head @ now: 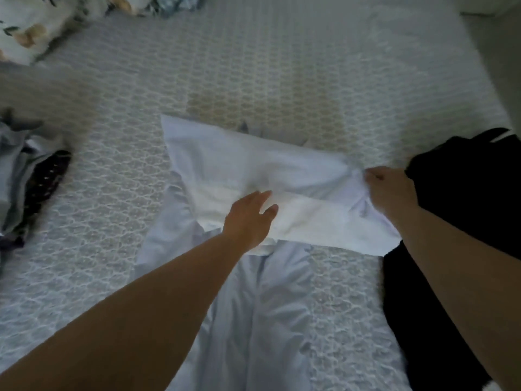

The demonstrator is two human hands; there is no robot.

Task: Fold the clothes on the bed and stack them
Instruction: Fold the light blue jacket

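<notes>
A pale blue-white garment (225,165) lies spread across the middle of the bed, its upper part folded crosswise over its long lower part (253,320), which runs toward me. My left hand (249,218) lies flat on the fold near its middle, fingers straight. My right hand (390,193) pinches the bunched right end of the folded part. A black garment (465,198) lies just right of that hand, partly under my right forearm.
The bed has a white patterned cover (282,66). A heap of grey-blue and dark patterned clothes (28,176) sits at the left edge. A floral pillow or bedding (33,26) is at the top left. The bed's right edge (479,52) drops off at the top right.
</notes>
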